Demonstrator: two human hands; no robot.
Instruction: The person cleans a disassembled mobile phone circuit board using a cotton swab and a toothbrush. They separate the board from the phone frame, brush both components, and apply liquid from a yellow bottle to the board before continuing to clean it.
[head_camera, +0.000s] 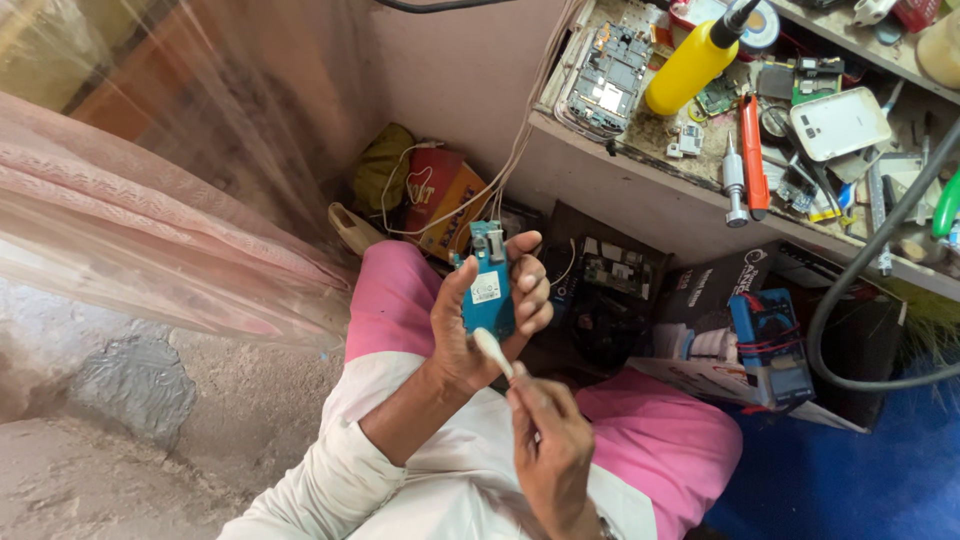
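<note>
The blue circuit board (487, 285) stands upright above the pink-clad lap, gripped in the left hand (478, 325), thumb on one edge and fingers curled over the other. Just below it, the right hand (548, 450) pinches a small white tool (492, 352) whose rounded tip touches the left palm. Further right, a blue multimeter (770, 345) rests under the cluttered workbench (640, 190), where a yellow bottle (690, 65) lies.

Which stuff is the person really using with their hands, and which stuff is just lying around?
In use:
- blue circuit board, held in the left hand
- small white tool, held in the right hand

Lying about:
- yellow bottle on the bench
- orange cutter
- white phone cover
- screwdriver
- blue meter in the box
</note>
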